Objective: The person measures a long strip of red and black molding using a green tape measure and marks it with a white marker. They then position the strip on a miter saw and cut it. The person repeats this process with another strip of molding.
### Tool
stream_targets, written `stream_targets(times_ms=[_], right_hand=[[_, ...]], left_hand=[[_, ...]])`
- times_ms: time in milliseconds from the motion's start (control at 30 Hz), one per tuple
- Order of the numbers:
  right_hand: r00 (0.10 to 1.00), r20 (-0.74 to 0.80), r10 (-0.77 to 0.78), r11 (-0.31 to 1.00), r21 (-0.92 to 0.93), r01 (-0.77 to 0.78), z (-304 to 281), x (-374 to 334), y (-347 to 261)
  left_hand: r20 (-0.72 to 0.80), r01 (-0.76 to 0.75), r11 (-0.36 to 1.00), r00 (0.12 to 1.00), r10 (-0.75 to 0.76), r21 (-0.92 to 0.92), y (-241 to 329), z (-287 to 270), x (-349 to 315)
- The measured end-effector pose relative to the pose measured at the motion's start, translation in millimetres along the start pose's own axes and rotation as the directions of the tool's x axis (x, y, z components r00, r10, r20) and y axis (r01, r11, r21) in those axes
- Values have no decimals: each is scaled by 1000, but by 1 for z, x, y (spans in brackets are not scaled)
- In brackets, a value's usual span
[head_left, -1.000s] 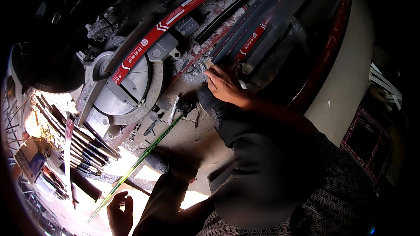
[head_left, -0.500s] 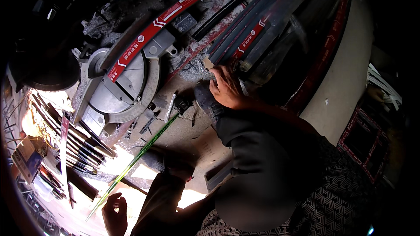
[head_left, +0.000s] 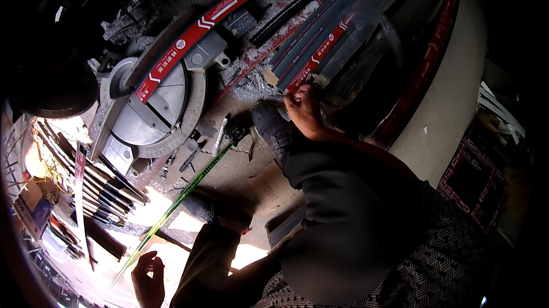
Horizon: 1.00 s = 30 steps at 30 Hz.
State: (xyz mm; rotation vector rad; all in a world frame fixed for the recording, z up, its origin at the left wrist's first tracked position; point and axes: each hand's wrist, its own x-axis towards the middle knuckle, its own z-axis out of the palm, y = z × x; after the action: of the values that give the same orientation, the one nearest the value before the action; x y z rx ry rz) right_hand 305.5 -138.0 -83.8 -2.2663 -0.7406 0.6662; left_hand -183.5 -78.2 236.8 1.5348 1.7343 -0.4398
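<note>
My right hand (head_left: 306, 112) is closed at the near end of a dark profile bar with red film (head_left: 325, 50), among a bundle of long grey bars. Its fingertips curl at the bar's end. Low on the left hangs my left hand (head_left: 148, 280), in shadow, fingers loosely bent and apart from the thumb, with nothing seen in it. Between my feet and the saw lies a black tape measure (head_left: 235, 131), its green blade (head_left: 189, 189) drawn out toward my left hand. Another red-filmed profile (head_left: 191, 38) lies across the round metal saw table (head_left: 171, 102).
Short dark offcuts (head_left: 106, 194) lie in a pile at the left beside a cardboard box (head_left: 31, 208). A white marker-like stick (head_left: 221, 135) is near the tape measure. Metal shavings (head_left: 257, 88) cover the floor by the bars. A red-and-black frame (head_left: 473, 185) lies at the right.
The red-filmed bar's end has come nearer to me, and my right hand has shifted slightly right and down to its end. My left hand stays nearly still. The view has shifted slightly.
</note>
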Motion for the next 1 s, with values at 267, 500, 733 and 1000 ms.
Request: stream_targets(times_ms=[267, 500, 733, 1000], right_hand=[[835, 373, 404, 641, 535, -550, 7, 20, -18], [786, 459, 415, 353, 715, -604, 4, 28, -2], [773, 460, 437, 296, 738, -607, -5, 19, -17], [747, 459, 481, 303, 713, -633, -10, 14, -7]], left_hand=[[21, 38, 999, 999, -39, 25, 23, -4, -2], [37, 33, 999, 999, -34, 16, 23, -2, 4], [139, 143, 983, 978, -158, 111, 16, -13, 5], [23, -351, 803, 921, 389, 481, -17, -4, 10]])
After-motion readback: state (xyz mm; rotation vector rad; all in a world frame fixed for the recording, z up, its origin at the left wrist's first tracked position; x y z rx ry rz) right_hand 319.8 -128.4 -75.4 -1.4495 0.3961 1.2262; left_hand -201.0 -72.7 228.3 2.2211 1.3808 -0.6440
